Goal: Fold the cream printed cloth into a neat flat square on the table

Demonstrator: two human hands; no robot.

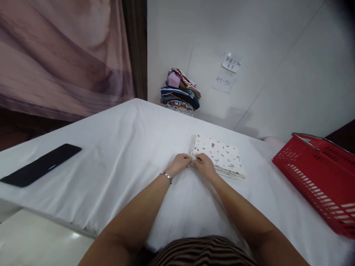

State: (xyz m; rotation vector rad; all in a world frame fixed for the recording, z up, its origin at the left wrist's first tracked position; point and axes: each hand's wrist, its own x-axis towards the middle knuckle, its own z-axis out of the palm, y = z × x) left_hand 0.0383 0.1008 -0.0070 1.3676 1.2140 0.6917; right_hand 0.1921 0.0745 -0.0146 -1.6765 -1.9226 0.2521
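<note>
A folded white cloth (222,153) with small dark printed figures lies flat on the white-covered table (116,166). My right hand (204,165) pinches the near left corner of this cloth, its fingers closed on the edge. Just left of that corner is my left hand (181,164), with a silver bracelet at its wrist. Its thumb and fingertips are pressed together close to the cloth's edge; what lies between them is too small to make out.
A red plastic basket (318,177) with metal handles stands at the right. Folded clothes (181,90) are stacked beyond the table's far edge, by a wall with handwritten paper signs (223,81). A long black flat object (41,164) lies at the left, near a pinkish curtain (69,55).
</note>
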